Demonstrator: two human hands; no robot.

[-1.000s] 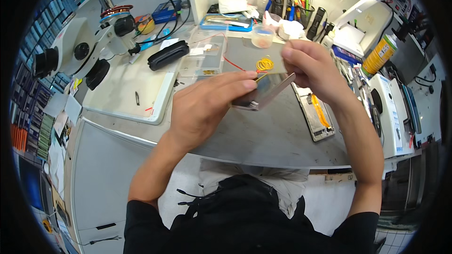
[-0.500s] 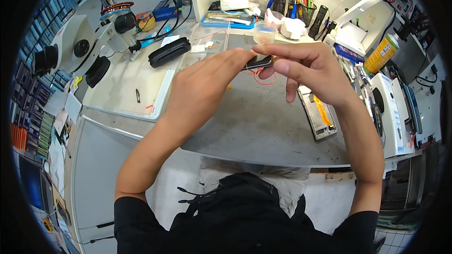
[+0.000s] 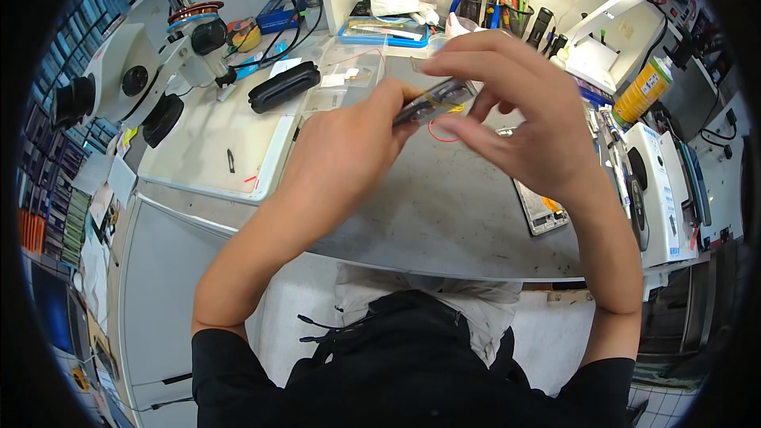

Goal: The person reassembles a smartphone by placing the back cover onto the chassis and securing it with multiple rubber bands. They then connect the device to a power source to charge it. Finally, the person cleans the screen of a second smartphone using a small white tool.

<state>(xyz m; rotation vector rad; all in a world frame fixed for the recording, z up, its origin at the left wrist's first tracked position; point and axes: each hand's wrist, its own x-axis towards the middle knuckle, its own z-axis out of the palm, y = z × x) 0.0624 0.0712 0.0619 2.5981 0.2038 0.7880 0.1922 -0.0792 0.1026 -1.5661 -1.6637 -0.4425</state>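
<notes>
Flat device (image 3: 445, 97) turned | dark, shiny grey end | in left hand (image 3: 345, 147)

An electronics workshop is indicated: on the bench (image 3: 428, 214), a microscope (image 3: 120, 63) (white) is set at left, tools (image 3: 493, 1) are gathered at the far side, and an opened device (image 3: 542, 215) is laid at right.

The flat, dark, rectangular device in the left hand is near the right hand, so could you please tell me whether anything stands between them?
Nothing visible stands between the dark device and the right hand, spread open around its free end; the thin red wire appears to lie below.
</notes>
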